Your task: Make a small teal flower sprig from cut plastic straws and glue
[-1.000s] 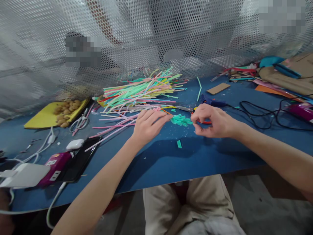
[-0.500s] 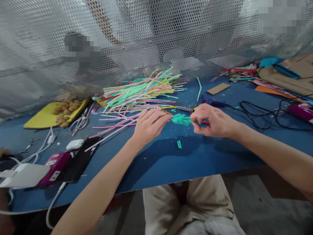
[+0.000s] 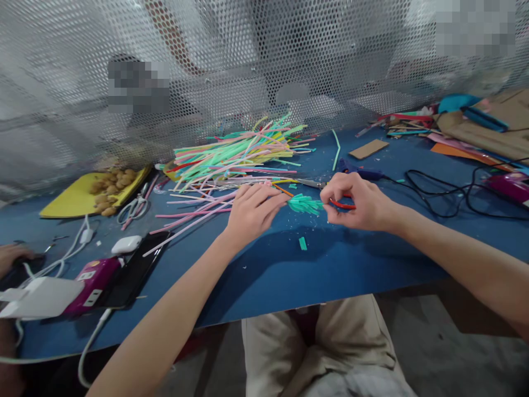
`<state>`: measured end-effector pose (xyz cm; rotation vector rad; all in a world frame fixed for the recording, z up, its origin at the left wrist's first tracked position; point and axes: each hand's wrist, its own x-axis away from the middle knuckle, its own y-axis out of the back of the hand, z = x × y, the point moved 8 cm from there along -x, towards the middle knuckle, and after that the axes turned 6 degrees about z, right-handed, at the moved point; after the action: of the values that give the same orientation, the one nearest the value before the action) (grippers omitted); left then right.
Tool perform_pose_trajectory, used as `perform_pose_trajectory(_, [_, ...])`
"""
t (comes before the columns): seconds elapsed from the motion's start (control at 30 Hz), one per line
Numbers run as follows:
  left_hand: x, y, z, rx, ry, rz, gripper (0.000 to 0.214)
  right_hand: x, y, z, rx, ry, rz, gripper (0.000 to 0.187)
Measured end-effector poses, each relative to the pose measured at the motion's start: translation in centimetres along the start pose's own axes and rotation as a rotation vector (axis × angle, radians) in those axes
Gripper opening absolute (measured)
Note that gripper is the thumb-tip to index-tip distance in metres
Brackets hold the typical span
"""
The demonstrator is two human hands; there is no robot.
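My left hand (image 3: 253, 212) is closed, its thumb and fingertips pinching the left end of a green pipe-cleaner bundle (image 3: 305, 204). The bundle's short fuzzy strands fan out to the right. At their far tips my right hand (image 3: 356, 202) is closed in a pinch on the strand ends. Behind the right fingers lies a cutting tool with red handles (image 3: 342, 204) and metal jaws (image 3: 311, 183); the hand partly covers it. A loose green offcut (image 3: 303, 243) rests on the blue table below the bundle.
Colourful pipe cleaners (image 3: 239, 149) are heaped at the back. Nearby are a glue gun (image 3: 361, 172) with a black cord, a cardboard strip (image 3: 368, 149), a phone (image 3: 134, 275), a purple power strip (image 3: 91, 284) and yellow paper (image 3: 68, 196). Another person's hand (image 3: 14, 258) is at the left edge.
My right hand has shifted slightly and more of the red handle shows. My left hand keeps its place on the bundle. The other person's hand has come further into view at left.
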<state>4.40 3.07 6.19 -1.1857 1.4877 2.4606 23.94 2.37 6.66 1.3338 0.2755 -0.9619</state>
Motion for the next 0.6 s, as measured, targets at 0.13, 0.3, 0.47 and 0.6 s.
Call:
perform_pose_trajectory(0.13, [0.0,-0.1,0.2,0.028,0.008,-0.007,0.017,0.3,0.0,-1.0,-0.042,-0.11,-0.007,0.035])
perform_pose_trajectory(0.3, [0.2,-0.2,0.7,0.111,0.064,-0.024,0.016,-0.1,0.4,-0.9,-0.009,-0.087,-0.008,0.032])
perform_pose_trajectory(0.47, [0.3,-0.7,1.4,0.165,0.162,0.008,0.021,-0.5,0.9,-0.6,0.101,-0.003,-0.046,0.032])
perform_pose_trajectory(0.6, [0.4,-0.8,1.6,0.173,0.187,0.016,0.024,-0.5,0.9,-0.8,0.125,0.003,-0.06,0.021])
